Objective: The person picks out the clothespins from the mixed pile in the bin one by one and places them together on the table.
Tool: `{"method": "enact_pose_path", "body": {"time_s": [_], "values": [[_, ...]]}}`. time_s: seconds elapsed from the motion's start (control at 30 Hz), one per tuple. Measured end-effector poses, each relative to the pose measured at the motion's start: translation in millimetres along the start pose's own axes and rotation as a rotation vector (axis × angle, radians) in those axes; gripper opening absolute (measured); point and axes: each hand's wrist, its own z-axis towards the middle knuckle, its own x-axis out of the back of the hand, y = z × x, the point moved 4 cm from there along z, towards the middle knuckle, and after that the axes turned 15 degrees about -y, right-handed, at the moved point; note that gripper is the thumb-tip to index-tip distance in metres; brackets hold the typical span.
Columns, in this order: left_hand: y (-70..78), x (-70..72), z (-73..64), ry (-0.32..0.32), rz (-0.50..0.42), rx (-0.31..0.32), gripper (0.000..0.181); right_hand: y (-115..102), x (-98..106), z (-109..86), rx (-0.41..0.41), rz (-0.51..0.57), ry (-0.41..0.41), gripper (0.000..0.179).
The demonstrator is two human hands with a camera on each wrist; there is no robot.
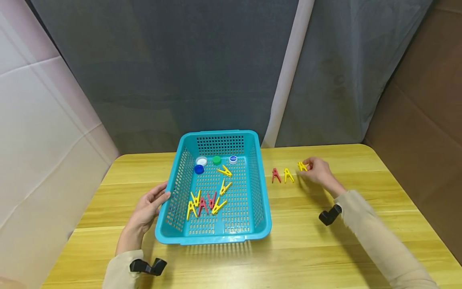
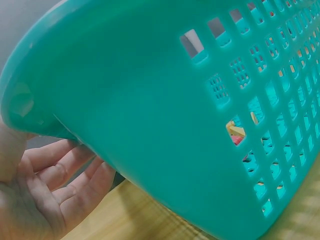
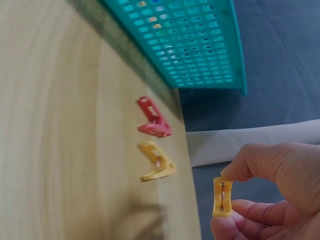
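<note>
My left hand (image 1: 147, 208) holds the left rim of a turquoise plastic basket (image 1: 267, 216), thumb at the rim and fingers on the outer wall. In the left wrist view, the fingers (image 2: 75, 170) curl under the rim's lip. On the right, my right hand (image 1: 318, 173) pinches a yellow clothespin (image 3: 222, 197) between thumb and fingers, over the table. Beside it on the table lie a red clothespin (image 1: 276, 175) and another yellow clothespin (image 1: 288, 175), side by side. Inside the basket are several yellow and red clothespins, such as a red one (image 1: 203, 206).
Toward the basket's far end sit a green bottle cap (image 1: 216, 160), a blue cap (image 1: 199, 169), a white cap (image 1: 201, 161) and a blue-and-white cap (image 1: 233, 159). The wooden table (image 1: 306, 249) ends at a grey curtain (image 1: 216, 80) behind.
</note>
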Motion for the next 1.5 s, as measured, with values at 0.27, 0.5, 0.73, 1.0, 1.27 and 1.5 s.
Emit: {"method": "enact_pose_path", "body": {"time_s": [0.27,0.5,0.73,1.0,1.27,1.5], "values": [[-2.6,0.2,-0.4,0.002,0.002,-0.007,0.058,16.5,-11.2,5.1,-0.025,0.024,-0.013,0.039],[-5.5,-0.1,0.3,-0.010,-0.006,-0.024,0.060,29.5,-20.5,10.2,-0.047,0.038,-0.008,0.039],[-4.6,-1.2,-0.2,-0.016,-0.005,-0.016,0.059,36.7,-28.4,13.1,-0.055,0.061,0.016,0.038],[-4.1,-1.8,-0.5,-0.009,-0.006,-0.012,0.059,38.9,-33.4,17.1,-0.088,0.053,0.015,0.041],[-1.7,-1.3,-1.0,-0.011,0.013,-0.010,0.059,37.2,-33.7,18.4,-0.132,0.056,0.015,0.042],[-0.9,-0.2,-0.9,-0.006,0.012,-0.004,0.059,29.9,-26.0,16.2,-0.074,0.041,0.042,0.042]]}}
